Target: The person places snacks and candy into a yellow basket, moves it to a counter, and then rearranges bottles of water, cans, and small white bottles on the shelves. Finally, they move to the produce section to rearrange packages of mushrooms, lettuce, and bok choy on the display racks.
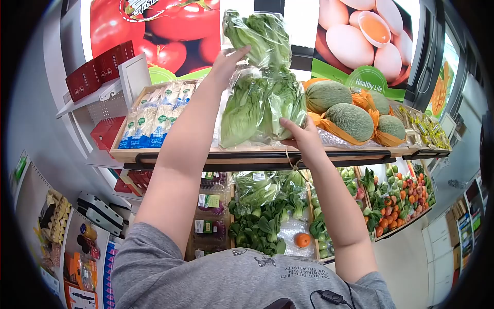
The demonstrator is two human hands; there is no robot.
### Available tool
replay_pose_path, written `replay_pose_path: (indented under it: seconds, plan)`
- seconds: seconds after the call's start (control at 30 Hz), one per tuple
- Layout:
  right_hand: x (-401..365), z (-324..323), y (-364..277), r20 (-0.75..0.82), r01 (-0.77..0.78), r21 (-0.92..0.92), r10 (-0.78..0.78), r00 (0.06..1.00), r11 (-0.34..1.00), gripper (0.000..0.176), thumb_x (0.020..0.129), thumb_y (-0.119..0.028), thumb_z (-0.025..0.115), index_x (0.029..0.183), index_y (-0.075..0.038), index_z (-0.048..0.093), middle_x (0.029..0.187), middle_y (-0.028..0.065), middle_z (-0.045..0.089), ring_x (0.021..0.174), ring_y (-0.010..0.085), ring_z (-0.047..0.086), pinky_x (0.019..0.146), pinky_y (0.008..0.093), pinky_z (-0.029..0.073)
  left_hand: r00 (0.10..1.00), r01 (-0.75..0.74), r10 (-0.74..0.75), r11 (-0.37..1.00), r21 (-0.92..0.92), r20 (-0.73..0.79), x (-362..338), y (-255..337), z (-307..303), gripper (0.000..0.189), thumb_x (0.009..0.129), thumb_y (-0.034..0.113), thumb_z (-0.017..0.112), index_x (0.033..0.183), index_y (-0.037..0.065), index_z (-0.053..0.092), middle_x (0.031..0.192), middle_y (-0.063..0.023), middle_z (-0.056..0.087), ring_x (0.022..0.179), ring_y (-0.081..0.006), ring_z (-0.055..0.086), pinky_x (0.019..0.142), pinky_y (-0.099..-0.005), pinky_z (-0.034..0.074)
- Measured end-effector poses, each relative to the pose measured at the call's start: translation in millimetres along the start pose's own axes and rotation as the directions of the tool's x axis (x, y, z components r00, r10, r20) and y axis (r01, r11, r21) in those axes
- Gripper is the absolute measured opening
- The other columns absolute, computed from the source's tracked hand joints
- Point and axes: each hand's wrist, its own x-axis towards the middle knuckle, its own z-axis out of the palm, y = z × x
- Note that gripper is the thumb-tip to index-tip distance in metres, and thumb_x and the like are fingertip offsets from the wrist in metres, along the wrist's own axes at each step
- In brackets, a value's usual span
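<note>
Clear plastic bags of leafy green lettuce stand on the upper shelf (355, 153) in front of me. My left hand (230, 63) reaches up and grips the left edge of the upper bag of lettuce (260, 38), its fingers bent over the plastic. Below and overlapping it are the lower-left bag of lettuce (244, 110) and the lower-right bag of lettuce (286, 100). My right hand (302, 136) pinches the lower-right bag near its bottom corner, thumb in front and the other fingers mostly hidden behind.
Left on the shelf are white-and-blue packets (149, 121); to the right, netted melons (350, 122) in orange wrap. The lower rack holds bok choy (270, 224), boxed purple produce (211, 201), a lone orange fruit (302, 239) and tomatoes (393, 216). Red boxes (100, 72) stand far left.
</note>
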Motion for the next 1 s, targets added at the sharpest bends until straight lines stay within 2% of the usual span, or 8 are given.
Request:
replay_pose_path:
  seconds: [0.07,0.17,0.37,0.47,0.57,0.73,0.83,1.0]
  plan:
    - [16.6,4.0,10.7,-0.038,-0.029,-0.052,0.027,0.999,0.998,0.058,0.081,-0.026,0.074,0.116,0.004,0.039,0.105,0.0158,0.058,0.083,0.0193,0.065,0.061,0.0279,0.057,0.957,-0.019,0.187,0.803,0.596,-0.222,12.6,-16.6,-11.2,0.102,0.067,0.053,0.079,0.137,-0.005,0.033,0.128,-0.0252,0.050,0.116,-0.0322,0.054,0.097,-0.0391,0.043]
    - [31.8,-1.4,32.6,-0.155,-0.129,-0.225,0.095,0.983,0.966,0.063,0.079,-0.033,0.073,0.115,0.005,0.038,0.101,0.0199,0.058,0.079,0.0200,0.064,0.055,0.0286,0.053,0.977,-0.051,0.192,0.641,0.766,-0.095,0.3,-59.0,-18.3,0.096,0.070,0.051,0.076,0.137,-0.004,0.037,0.132,-0.0261,0.047,0.120,-0.0349,0.050,0.101,-0.0389,0.040]
    - [38.9,-0.5,61.6,-0.285,0.194,-0.467,-0.355,0.890,0.863,0.088,0.076,-0.025,0.072,0.139,0.010,0.023,0.131,0.0263,0.042,0.121,0.0325,0.044,0.105,0.0389,0.032,0.999,0.010,-0.022,0.962,0.274,0.040,-63.6,-104.2,-21.6,0.072,0.083,0.032,0.069,0.141,0.003,0.037,0.123,-0.0219,0.055,0.113,-0.0284,0.056,0.095,-0.0356,0.043]
    - [47.0,-9.1,74.1,-0.182,0.270,-0.434,-0.378,0.908,0.859,0.088,0.079,-0.025,0.072,0.142,0.009,0.020,0.133,0.0253,0.043,0.121,0.0316,0.047,0.103,0.0376,0.035,0.995,-0.099,0.097,0.974,0.203,0.018,-75.6,-87.3,-17.0,0.051,0.088,0.004,0.060,0.136,0.003,0.042,0.104,-0.0100,0.060,0.097,-0.0145,0.059,0.086,-0.0265,0.046]
    - [35.2,-8.2,61.5,-0.060,0.271,-0.432,-0.328,0.943,0.860,0.088,0.081,-0.026,0.071,0.144,0.006,0.018,0.131,0.0236,0.047,0.118,0.0301,0.051,0.100,0.0368,0.039,0.934,-0.308,0.354,0.863,0.401,-0.045,-101.1,-85.8,-12.6,0.038,0.089,0.000,0.055,0.126,0.005,0.049,0.098,-0.0062,0.060,0.093,-0.0139,0.059,0.084,-0.0272,0.046]
    - [31.0,-5.6,59.5,0.015,0.329,-0.442,-0.359,0.933,0.835,0.087,0.085,-0.029,0.069,0.147,0.002,0.016,0.130,0.0235,0.049,0.116,0.0293,0.054,0.098,0.0358,0.041,0.914,-0.295,0.352,0.918,0.264,-0.203,-115.8,-93.4,-10.3,0.029,0.087,-0.003,0.055,0.114,0.004,0.053,0.096,-0.0032,0.059,0.084,-0.0088,0.057,0.076,-0.0221,0.046]
    - [34.4,-5.8,55.9,-0.042,0.222,-0.545,-0.291,0.956,0.809,0.087,0.084,-0.030,0.068,0.147,0.001,0.016,0.130,0.0242,0.049,0.116,0.0302,0.054,0.098,0.0360,0.041,0.975,0.047,-0.031,0.997,0.065,-0.221,-94.6,-70.9,-17.2,0.049,0.082,0.019,0.066,0.123,0.003,0.045,0.104,-0.0057,0.057,0.088,-0.0114,0.054,0.076,-0.0289,0.043]
    - [41.1,-5.8,70.5,-0.101,0.250,-0.496,-0.341,0.934,0.831,0.084,0.082,-0.029,0.070,0.143,0.002,0.021,0.125,0.0269,0.051,0.114,0.0326,0.055,0.097,0.0375,0.042,0.970,0.219,-0.208,0.972,0.082,-0.128,-43.9,-53.4,-20.2,0.069,0.079,0.036,0.070,0.131,0.003,0.040,0.118,-0.0115,0.053,0.100,-0.0188,0.053,0.080,-0.0340,0.042]
